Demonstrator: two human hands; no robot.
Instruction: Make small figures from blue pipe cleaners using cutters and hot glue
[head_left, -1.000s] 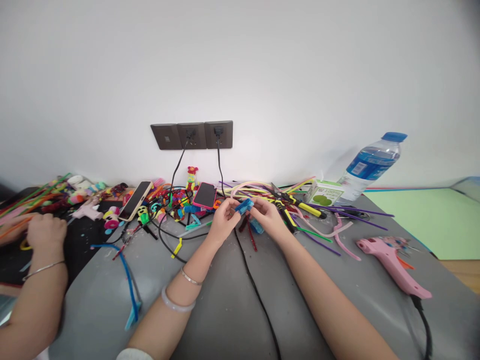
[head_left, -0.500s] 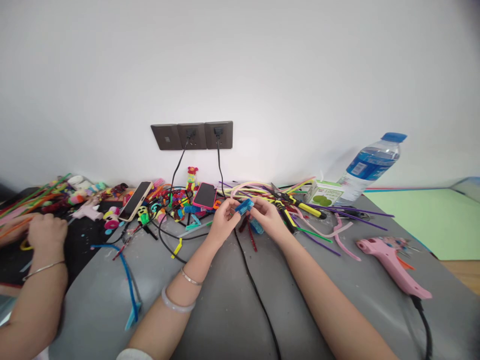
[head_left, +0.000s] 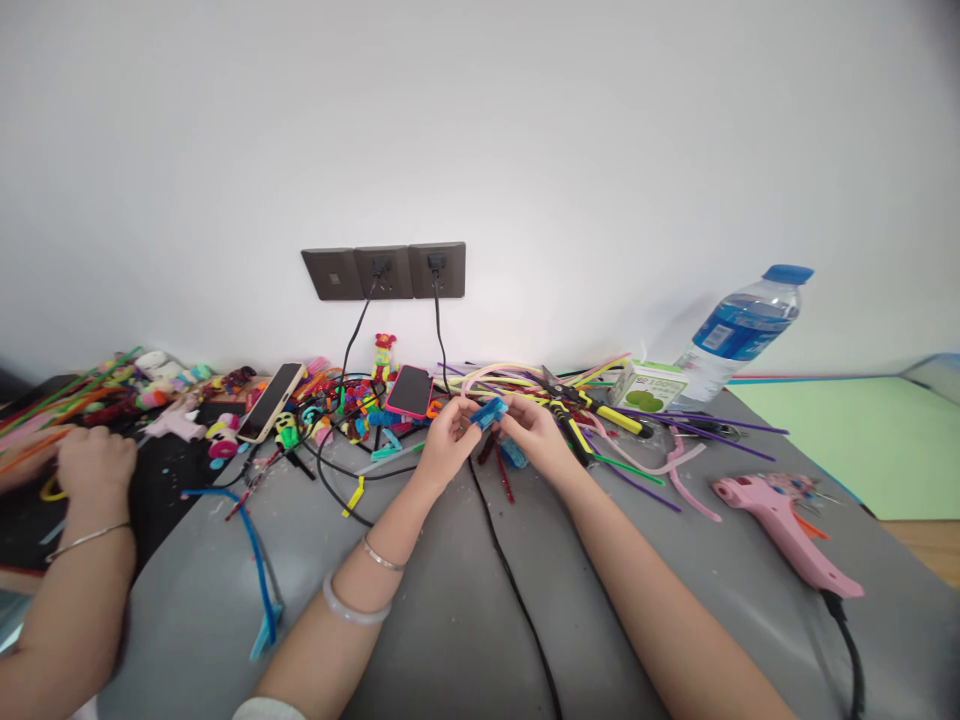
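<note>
Both hands meet over the middle of the grey table, pinching a small blue fuzzy piece [head_left: 490, 412] that looks like bent pipe cleaner. My left hand [head_left: 448, 445] grips its left end between thumb and fingers. At its right end are the closed fingertips of my right hand [head_left: 534, 437]. Another blue fuzzy piece [head_left: 514, 454] shows just beneath my right fingers; whether it joins the held one I cannot tell. A dark red glittery stem [head_left: 505, 474] lies below the hands. Yellow-and-black pliers [head_left: 571, 432] rest just right of my right hand.
A co-worker's hands [head_left: 94, 465] work at the left. A pink glue gun [head_left: 787, 530] lies at the right, near a tilted water bottle [head_left: 742, 340] and a small green-white box [head_left: 649, 387]. Phones [head_left: 273, 402], pipe cleaners and small figures line the wall. A black cable [head_left: 506, 570] crosses the table.
</note>
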